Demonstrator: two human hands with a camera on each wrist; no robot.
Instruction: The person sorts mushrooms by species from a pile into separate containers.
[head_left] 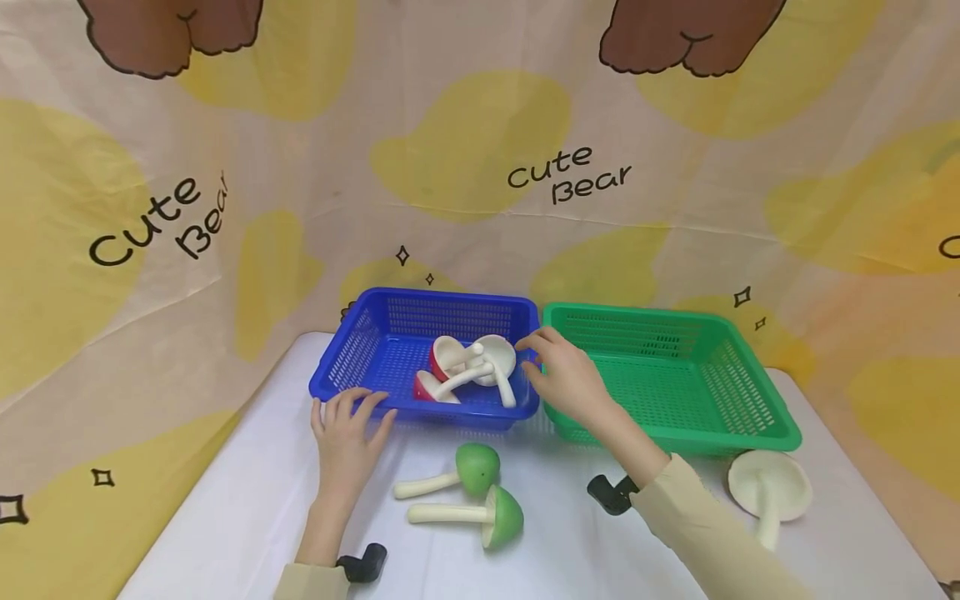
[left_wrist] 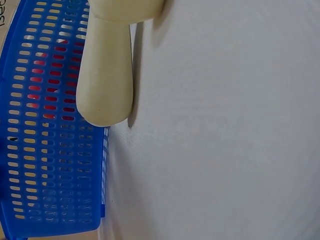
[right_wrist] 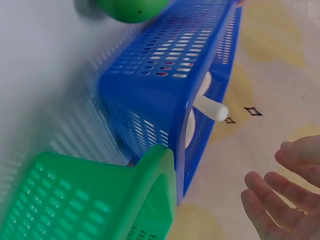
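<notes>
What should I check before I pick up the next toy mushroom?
1. Right hand free: ok, its fingers are open over the blue basket's right rim and hold nothing.
2. Left hand free: ok, it rests at the blue basket's front rim.
3. Green mushrooms within reach: ok, both lie on the white table just in front of the hands.
4. Green basket has room: ok, nothing shows inside it.
5. White mushroom clear of the sleeve: ok, it lies apart at the right.
6. Mushrooms in the blue basket settled: cannot tell.

baskets: 2 (1 blue [head_left: 352, 350], 1 green [head_left: 750, 400]) | mushrooms: 2 red, 2 green, 2 white | hands: 2
</notes>
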